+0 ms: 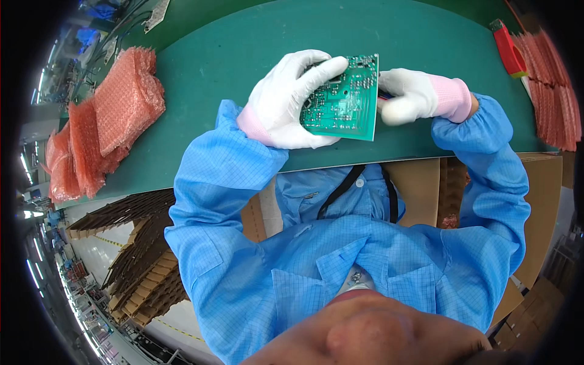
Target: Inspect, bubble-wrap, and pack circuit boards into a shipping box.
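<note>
My left hand (pixel 281 100), in a white glove with a pink cuff, grips a green circuit board (pixel 348 111) by its left side. The board is held tilted above the bench, with small solder points and parts on the face that shows. At the board's right edge is my right hand (pixel 409 97), gloved alike, its fingers and thumb pinched together. A bit of dark blue and red shows between them, perhaps wires, but too little to make out. The board's far side is hidden.
Pink bubble-wrap bags (pixel 125 106) lie in a pile at the bench's left. More pink bags (pixel 550 91) are stacked at the right, beside a red tool-like object (pixel 508 50). Below the green bench (pixel 243 45), cardboard dividers (pixel 146 267) are stacked at left and cardboard boxes (pixel 538 201) stand at right.
</note>
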The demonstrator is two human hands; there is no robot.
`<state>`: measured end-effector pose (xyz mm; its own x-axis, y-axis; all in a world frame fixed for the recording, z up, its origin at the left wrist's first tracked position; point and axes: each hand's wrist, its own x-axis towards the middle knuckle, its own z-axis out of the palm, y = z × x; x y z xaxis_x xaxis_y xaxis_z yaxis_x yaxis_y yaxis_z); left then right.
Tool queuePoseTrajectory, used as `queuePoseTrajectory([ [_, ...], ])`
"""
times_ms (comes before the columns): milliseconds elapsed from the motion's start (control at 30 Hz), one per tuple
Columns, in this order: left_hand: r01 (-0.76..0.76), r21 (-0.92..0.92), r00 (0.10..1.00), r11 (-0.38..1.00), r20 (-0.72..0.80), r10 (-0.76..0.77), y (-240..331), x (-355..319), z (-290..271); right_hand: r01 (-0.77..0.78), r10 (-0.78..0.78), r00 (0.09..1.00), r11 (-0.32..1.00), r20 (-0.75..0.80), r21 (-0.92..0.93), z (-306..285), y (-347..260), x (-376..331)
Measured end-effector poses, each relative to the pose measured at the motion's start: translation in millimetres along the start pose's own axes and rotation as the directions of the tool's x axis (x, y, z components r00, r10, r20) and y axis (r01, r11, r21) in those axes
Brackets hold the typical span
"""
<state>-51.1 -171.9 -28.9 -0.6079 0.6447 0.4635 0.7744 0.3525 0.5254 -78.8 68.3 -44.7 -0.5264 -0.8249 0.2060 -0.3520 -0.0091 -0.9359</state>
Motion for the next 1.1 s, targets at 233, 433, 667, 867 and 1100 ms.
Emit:
queuePoseTrajectory([
  [233,-0.049,0.352,0.995,0.935,0.097,0.016,11.1,-1.1,-11.4,-0.628,0.636,0.770,0.769,-0.048,0.117,8.5,-60.1,1.9],
  [433,-0.103,0.509,0.992,0.855,0.112,0.052,25.2,-0.1,-19.9,-0.638,0.643,0.747,0.765,-0.169,0.092,14.3,-74.8,0.6],
  [667,-0.145,0.455,0.984,0.878,-0.024,0.175,22.6,-3.9,-20.0,-0.615,0.632,0.744,0.775,-0.217,0.148,15.1,-74.2,-2.5],
  [867,0.237,-0.685,0.812,0.689,-0.250,-0.528,-11.4,-12.4,-36.9,-0.631,0.654,0.720,0.756,-0.231,0.173,3.8,-73.0,-14.7],
  [1100,0.326,-0.686,0.834,-0.650,0.533,-0.143,0.5,-30.0,4.0,-0.644,0.674,0.720,0.738,-0.164,0.202,8.2,-77.4,-7.2],
])
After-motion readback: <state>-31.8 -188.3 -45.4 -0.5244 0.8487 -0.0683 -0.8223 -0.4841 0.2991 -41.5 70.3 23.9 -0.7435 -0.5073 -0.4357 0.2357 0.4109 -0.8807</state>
